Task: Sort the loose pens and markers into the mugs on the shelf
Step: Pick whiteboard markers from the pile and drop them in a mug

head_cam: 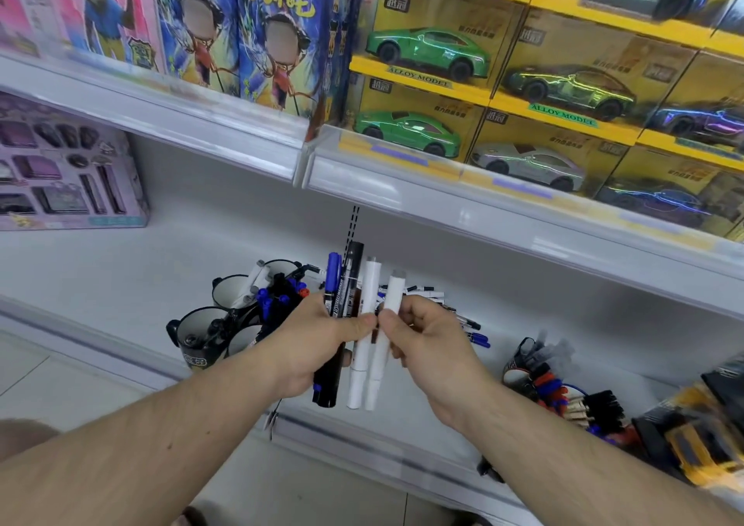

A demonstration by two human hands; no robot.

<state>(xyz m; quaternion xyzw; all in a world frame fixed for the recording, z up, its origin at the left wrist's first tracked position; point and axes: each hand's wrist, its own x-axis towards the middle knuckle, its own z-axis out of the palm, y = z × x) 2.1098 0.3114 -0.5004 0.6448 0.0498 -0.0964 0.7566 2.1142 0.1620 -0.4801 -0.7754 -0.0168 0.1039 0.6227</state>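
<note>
Two bare forearms enter from the bottom corners and meet at frame centre above the white shelf (120, 267). Left hand (318, 348) grips a bundle of upright markers, thumb pressed across their fronts: a blue-capped marker (332, 280), a thick black marker (351, 280) and a white marker (364, 340). How the fingers lie behind the bundle is hidden. Right hand (426, 336) pinches a second white marker (389, 304) between thumb and forefinger; this marker stands upright, just beside the first white one. Whether the two white barrels touch cannot be determined.

Behind the hands, loose pens (463, 320) lie on the shelf, mostly hidden by the right hand; only ends with black and blue caps show. To the left stand three black mugs (201, 332), clustered together. Blue, black and red pens (277, 296) rise among them, but which mug holds them is hard to make out. At right, a dark wire holder (523, 360) with red, blue and black items is blurred, and the objects at the right edge are smeared beyond identification.

Beyond, on the upper shelf, sit boxed green toy cars (426, 48) in yellow packaging and blue cartoon boxes (241, 22), cut off at top. A lilac gift box (68, 179) is cropped at the left edge.
</note>
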